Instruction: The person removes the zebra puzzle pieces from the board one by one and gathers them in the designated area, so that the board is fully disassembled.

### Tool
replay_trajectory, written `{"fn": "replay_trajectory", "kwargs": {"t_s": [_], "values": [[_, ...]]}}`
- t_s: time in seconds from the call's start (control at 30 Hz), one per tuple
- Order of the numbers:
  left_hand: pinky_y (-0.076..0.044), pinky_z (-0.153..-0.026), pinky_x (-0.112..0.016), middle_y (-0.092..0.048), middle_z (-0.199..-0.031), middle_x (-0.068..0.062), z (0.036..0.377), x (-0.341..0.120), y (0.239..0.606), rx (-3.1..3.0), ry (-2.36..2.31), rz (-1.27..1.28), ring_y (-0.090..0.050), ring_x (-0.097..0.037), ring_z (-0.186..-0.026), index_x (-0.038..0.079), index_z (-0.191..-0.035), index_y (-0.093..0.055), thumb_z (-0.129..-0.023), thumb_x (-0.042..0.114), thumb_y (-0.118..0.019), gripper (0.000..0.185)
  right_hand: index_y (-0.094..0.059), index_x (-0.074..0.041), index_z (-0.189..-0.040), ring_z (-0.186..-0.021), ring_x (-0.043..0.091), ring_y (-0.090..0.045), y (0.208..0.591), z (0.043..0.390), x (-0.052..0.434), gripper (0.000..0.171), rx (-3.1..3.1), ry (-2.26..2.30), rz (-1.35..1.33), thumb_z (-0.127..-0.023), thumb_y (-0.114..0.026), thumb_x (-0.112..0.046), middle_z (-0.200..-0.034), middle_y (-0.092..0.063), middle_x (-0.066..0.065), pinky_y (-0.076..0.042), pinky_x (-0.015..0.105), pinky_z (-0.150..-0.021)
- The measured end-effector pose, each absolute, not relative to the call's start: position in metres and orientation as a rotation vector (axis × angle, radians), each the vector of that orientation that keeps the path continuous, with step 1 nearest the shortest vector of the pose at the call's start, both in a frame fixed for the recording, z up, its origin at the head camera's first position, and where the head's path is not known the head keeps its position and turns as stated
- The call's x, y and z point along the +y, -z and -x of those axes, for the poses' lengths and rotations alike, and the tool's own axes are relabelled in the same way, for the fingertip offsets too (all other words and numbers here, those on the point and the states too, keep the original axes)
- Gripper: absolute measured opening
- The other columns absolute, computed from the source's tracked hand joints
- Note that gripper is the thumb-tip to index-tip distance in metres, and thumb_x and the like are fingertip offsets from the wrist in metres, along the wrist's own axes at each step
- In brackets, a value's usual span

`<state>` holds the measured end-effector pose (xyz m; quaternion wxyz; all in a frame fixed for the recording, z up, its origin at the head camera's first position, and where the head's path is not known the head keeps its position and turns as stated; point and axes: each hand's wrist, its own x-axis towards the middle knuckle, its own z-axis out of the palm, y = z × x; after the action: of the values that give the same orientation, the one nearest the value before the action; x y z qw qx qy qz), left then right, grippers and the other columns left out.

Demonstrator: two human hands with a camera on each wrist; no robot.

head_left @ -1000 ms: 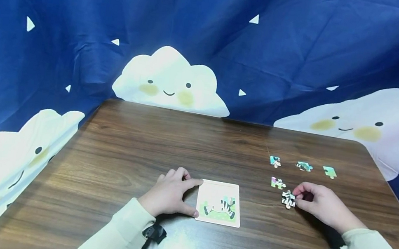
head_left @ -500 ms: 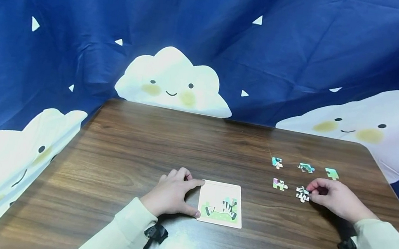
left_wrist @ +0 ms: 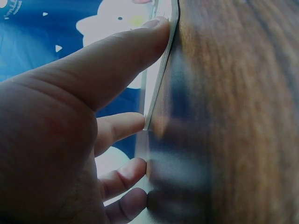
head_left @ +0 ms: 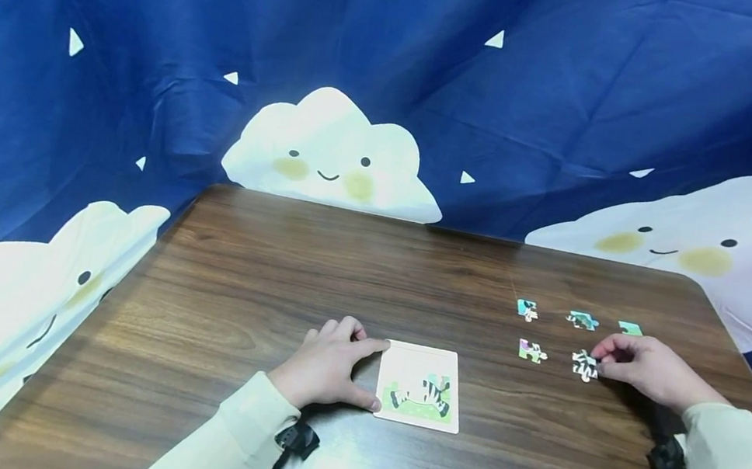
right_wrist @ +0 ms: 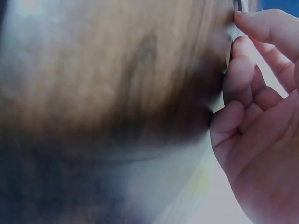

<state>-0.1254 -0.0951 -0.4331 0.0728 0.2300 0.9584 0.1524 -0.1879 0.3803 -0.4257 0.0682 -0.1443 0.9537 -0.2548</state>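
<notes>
Head view: a person sits at a table with both hands on it.
Curtain [head_left: 576, 95]: big, dark blue, with white smiling clouds, hanging behind and beside the table.
Table [head_left: 256, 290]: brown wood, with everything lying flat on it.
Left hand [head_left: 326, 365]: it rests on the table, with the first finger and thumb spread along the left edge of the puzzle board. The left wrist view shows the fingertips [left_wrist: 154, 28] touching that thin edge.
Right hand [head_left: 644, 367]: fingers curled, with the tips pinching the zebra piece. It is on the right side of the table.
Puzzle board [head_left: 421, 385]: a pale square near the front middle, with part of a zebra picture filled in at the bottom.
Zebra piece [head_left: 584, 365]: black and white stripes, lying on the table right at the fingertips.
Other pieces: a pink and green piece [head_left: 531, 351] just left of the zebra piece, and three more [head_left: 581, 320] in a row behind.
</notes>
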Motion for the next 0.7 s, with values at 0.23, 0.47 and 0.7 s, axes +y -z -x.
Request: {"fn": "replay_trajectory", "kwargs": {"t_s": [0.23, 0.47, 0.7], "values": [[-0.028, -0.074, -0.035, -0.039, -0.112, 0.006, 0.124, -0.094, 0.432, 2.877, -0.448, -0.692, -0.034, -0.015, -0.093, 0.039, -0.136, -0.045, -0.06, 0.069, -0.07, 0.085, -0.066, -0.011, -0.086, -0.073, 0.005, -0.047, 0.427, 0.193, 0.387, 0.008, 2.89, 0.747, 0.389, -0.08, -0.07, -0.016, -0.08, -0.059, -0.001, -0.036, 0.023, -0.065], [-0.028, -0.073, -0.034, -0.039, -0.112, 0.006, 0.125, -0.094, 0.433, 2.881, -0.445, -0.699, -0.034, -0.015, -0.093, 0.039, -0.136, -0.045, -0.06, 0.069, -0.07, 0.085, -0.066, -0.01, -0.091, -0.073, 0.007, -0.048, 0.428, 0.188, 0.381, 0.018, 2.915, 0.721, 0.271, -0.084, -0.067, -0.026, -0.083, -0.059, 0.001, -0.036, 0.024, -0.066], [-0.028, -0.073, -0.035, -0.039, -0.112, 0.006, 0.125, -0.094, 0.433, 2.887, -0.444, -0.701, -0.034, -0.015, -0.092, 0.038, -0.136, -0.046, -0.059, 0.069, -0.07, 0.085, -0.063, -0.01, -0.09, -0.072, 0.012, -0.046, 0.424, 0.18, 0.365, 0.039, 2.902, 0.689, 0.256, -0.076, -0.072, -0.045, -0.079, -0.053, 0.002, -0.034, 0.027, -0.065]]}}
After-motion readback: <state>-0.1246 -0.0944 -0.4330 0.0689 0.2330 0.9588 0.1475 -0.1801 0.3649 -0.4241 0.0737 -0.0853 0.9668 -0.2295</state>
